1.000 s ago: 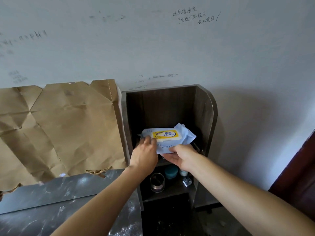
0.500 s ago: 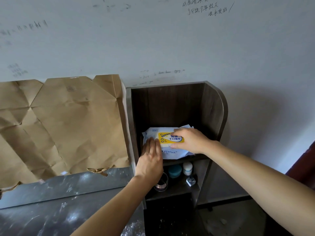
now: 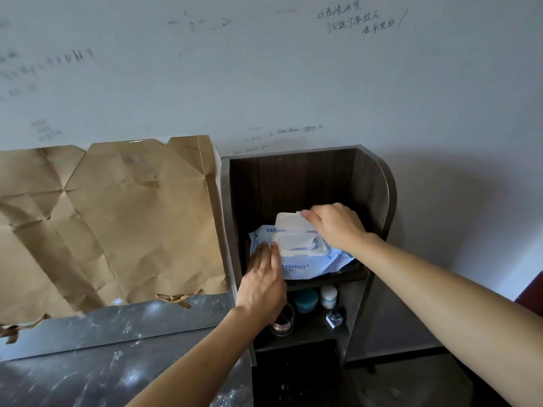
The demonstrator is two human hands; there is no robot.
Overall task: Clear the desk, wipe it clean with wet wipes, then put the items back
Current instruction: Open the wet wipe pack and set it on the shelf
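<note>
Nearest us lies the dark, marbled desk (image 3: 88, 362), and both forearms reach over its right end towards a dark wooden shelf unit (image 3: 379, 189) that stands against it.

On the unit's lower shelf we see a small glass jar (image 3: 283, 321), partly behind the left wrist. A teal jar (image 3: 306, 301) and a white bottle (image 3: 328, 296) stand further back, and a little clear bottle (image 3: 334, 318) sits just in front of the white one.

One shelf up, the left hand (image 3: 263, 284) lies flat with its fingers straight and together, pressing on the left end of the wet wipes pack (image 3: 296, 267). The pack is pale blue and rests on the upper shelf, its front edge hanging a little over the shelf's lip. It lies between the two hands, the left at its near left corner and the right over its far right side.

The right hand (image 3: 338, 227) comes in from the right with its fingers curled, pinching the edge of the white flip lid (image 3: 289, 221). The lid stands raised and tilted back, so the oval opening (image 3: 299, 245) beneath shows. We cannot tell whether a wipe pokes out of it.

Behind the pack rise the shelf's dark back and its curved right side. To the left, creased brown paper (image 3: 117, 224) leans behind the desk. Beyond is a pale wall (image 3: 264, 83) with handwriting (image 3: 352, 20) high on the right.
</note>
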